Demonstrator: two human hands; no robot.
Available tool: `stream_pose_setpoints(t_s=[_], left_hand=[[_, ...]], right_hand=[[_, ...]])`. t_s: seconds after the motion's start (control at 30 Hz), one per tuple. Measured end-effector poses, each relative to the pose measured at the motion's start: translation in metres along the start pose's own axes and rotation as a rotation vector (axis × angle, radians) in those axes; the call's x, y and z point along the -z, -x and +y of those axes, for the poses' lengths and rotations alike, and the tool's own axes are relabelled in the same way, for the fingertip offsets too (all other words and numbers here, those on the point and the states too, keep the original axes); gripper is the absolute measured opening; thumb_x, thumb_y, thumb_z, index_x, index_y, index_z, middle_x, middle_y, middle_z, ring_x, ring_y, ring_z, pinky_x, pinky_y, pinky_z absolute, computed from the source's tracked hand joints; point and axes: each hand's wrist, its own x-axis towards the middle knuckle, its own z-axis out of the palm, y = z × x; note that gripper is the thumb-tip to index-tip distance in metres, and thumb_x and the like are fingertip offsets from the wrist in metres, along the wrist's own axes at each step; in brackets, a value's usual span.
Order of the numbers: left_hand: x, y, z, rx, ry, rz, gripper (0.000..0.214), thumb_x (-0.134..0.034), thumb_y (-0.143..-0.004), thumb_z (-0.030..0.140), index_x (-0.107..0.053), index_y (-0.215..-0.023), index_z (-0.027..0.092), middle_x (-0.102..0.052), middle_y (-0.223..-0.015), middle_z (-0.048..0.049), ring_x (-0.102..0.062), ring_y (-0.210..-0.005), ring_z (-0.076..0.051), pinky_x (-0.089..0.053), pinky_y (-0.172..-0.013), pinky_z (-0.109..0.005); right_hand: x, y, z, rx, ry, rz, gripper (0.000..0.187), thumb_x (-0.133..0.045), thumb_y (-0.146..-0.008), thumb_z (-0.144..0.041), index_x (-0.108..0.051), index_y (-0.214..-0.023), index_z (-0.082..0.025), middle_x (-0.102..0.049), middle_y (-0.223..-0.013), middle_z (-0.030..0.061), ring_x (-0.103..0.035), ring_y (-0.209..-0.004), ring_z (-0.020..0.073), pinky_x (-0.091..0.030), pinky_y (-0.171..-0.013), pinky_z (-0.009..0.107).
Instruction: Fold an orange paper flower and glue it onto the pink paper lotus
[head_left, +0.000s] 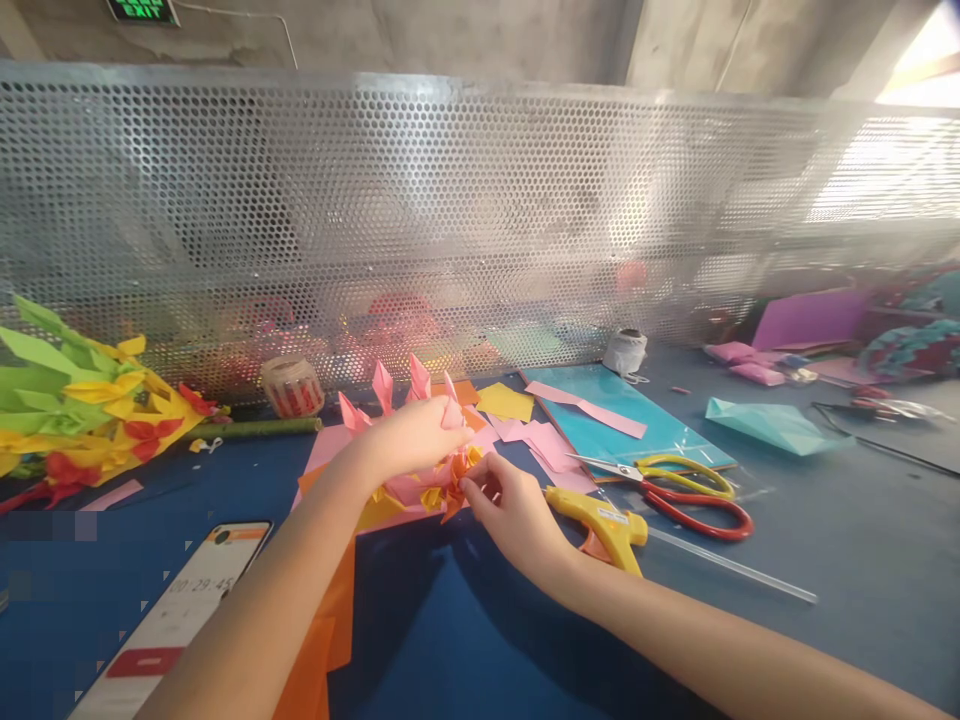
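Observation:
A pink folded paper flower (390, 395) with pointed petals and an orange and yellow centre stands on loose pink and orange sheets on the blue table. My left hand (416, 435) curls over its top and grips the pink petals. My right hand (506, 505) sits just to the right, its fingertips pinched on the orange part (459, 478) at the flower's base. Sheets of orange paper (326, 620) lie under my left forearm.
A yellow glue gun (604, 525) and red-and-yellow scissors (686, 490) lie right of my right hand, with a clear glue stick (731, 567). A phone (176, 620) lies front left. Green, yellow and red paper flowers (82, 400) pile at left. A perforated metal screen (480, 220) closes the back.

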Motion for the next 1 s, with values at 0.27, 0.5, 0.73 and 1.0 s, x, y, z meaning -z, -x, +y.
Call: stream_pose_setpoints(t_s=[0.27, 0.5, 0.73, 1.0], left_hand=[[-0.004, 0.0, 0.005, 0.013, 0.017, -0.065, 0.027, -0.055, -0.094, 0.034, -0.057, -0.115, 0.017, -0.062, -0.111, -0.0071, -0.064, -0.088, -0.02, -0.054, -0.076, -0.039], [-0.003, 0.004, 0.009, 0.006, 0.03, -0.096, 0.027, -0.054, -0.094, 0.034, -0.057, -0.115, 0.017, -0.063, -0.106, -0.0062, -0.064, -0.082, -0.018, -0.055, -0.071, -0.035], [-0.004, -0.001, 0.007, -0.016, -0.063, -0.038, 0.026, -0.059, -0.091, 0.03, -0.058, -0.113, 0.016, -0.062, -0.11, -0.0065, -0.063, -0.091, -0.021, -0.054, -0.078, -0.04], [0.006, -0.009, -0.007, -0.033, -0.085, 0.049, 0.023, -0.059, -0.091, 0.031, -0.061, -0.108, 0.015, -0.063, -0.108, -0.0061, -0.064, -0.092, -0.021, -0.054, -0.079, -0.04]], right_hand=[[-0.002, 0.001, 0.003, 0.018, 0.007, -0.014, 0.018, -0.056, -0.094, -0.032, -0.062, -0.093, -0.014, -0.064, -0.082, -0.0002, -0.061, -0.066, 0.0115, -0.053, -0.061, 0.028], [-0.001, 0.002, 0.003, 0.02, -0.008, -0.017, 0.018, -0.056, -0.093, -0.032, -0.062, -0.094, -0.014, -0.064, -0.083, 0.0, -0.062, -0.067, 0.0119, -0.053, -0.062, 0.028], [0.0, 0.0, 0.0, 0.015, -0.042, -0.009, 0.018, -0.056, -0.093, -0.031, -0.062, -0.093, -0.014, -0.064, -0.082, -0.0001, -0.061, -0.067, 0.0119, -0.053, -0.062, 0.029], [0.0, 0.002, -0.001, 0.006, -0.093, -0.018, 0.019, -0.055, -0.094, -0.031, -0.06, -0.1, -0.015, -0.064, -0.083, -0.0003, -0.061, -0.063, 0.011, -0.053, -0.059, 0.027]])
